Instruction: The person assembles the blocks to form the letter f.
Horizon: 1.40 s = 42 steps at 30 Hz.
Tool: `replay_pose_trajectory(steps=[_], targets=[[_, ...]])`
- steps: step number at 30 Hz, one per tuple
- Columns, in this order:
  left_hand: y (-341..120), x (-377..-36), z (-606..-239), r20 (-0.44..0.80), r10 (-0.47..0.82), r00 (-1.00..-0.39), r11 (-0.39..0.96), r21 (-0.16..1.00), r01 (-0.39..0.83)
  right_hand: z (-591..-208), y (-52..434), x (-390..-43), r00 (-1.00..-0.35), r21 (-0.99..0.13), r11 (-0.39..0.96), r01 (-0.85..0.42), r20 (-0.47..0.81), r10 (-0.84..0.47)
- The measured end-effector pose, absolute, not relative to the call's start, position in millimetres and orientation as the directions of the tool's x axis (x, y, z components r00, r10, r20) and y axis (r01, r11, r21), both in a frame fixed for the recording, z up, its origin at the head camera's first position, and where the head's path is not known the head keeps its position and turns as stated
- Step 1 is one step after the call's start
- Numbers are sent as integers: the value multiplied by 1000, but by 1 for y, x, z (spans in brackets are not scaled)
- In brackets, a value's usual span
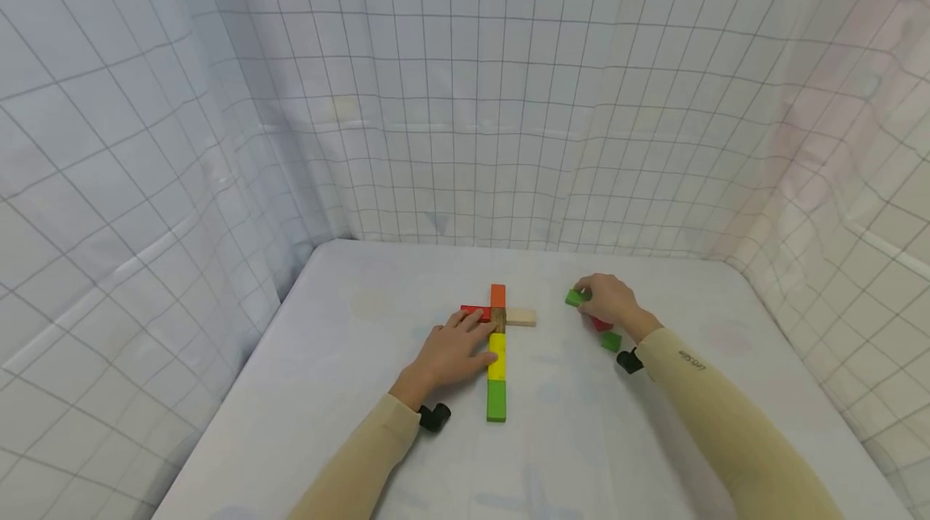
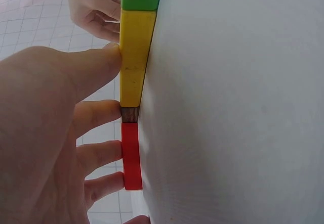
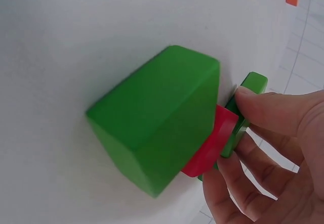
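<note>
The left arm comes up from the lower left of the head view, in a pale sleeve, and its left hand (image 1: 452,352) lies flat on the white table (image 1: 327,391) near the middle of the frame. The fingers are straight and a little apart, holding nothing. In the left wrist view the thumb presses the side of the yellow block (image 2: 135,57), 1 finger touches the small brown block (image 2: 130,114), and 2 more fingers touch the red block (image 2: 131,155).

These blocks make a cross in the middle of the head view. From bottom to top it goes long green block (image 1: 496,400), yellow block (image 1: 497,356), brown block (image 1: 498,318), orange block (image 1: 497,295). The red block (image 1: 475,313) sticks out to the left and a pale wood block (image 1: 521,316) sticks out to the right. All of them lie flat and touch their neighbours.

The right arm comes up from the lower right of the head view. Its right hand (image 1: 610,299) sits right of the cross, well apart from it. Its fingers are curled and pinch a thin green block (image 3: 246,107). A red round piece (image 3: 210,143) lies under the hand, touching the thin green block. A big green block (image 3: 157,118) sits just beside the wrist, touching the red round piece.
</note>
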State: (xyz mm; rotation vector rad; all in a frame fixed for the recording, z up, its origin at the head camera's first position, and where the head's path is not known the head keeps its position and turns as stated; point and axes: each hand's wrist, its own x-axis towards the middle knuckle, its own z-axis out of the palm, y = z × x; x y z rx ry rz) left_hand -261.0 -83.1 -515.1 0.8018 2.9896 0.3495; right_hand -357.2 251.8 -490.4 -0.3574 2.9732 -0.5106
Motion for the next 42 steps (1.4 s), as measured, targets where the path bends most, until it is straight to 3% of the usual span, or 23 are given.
replay_pose_trajectory(steps=[42], targets=[[-81, -262, -515, 17, 488, -873, 855, 194, 482, -458, 209, -376, -932, -306, 887, -345, -2, -363]])
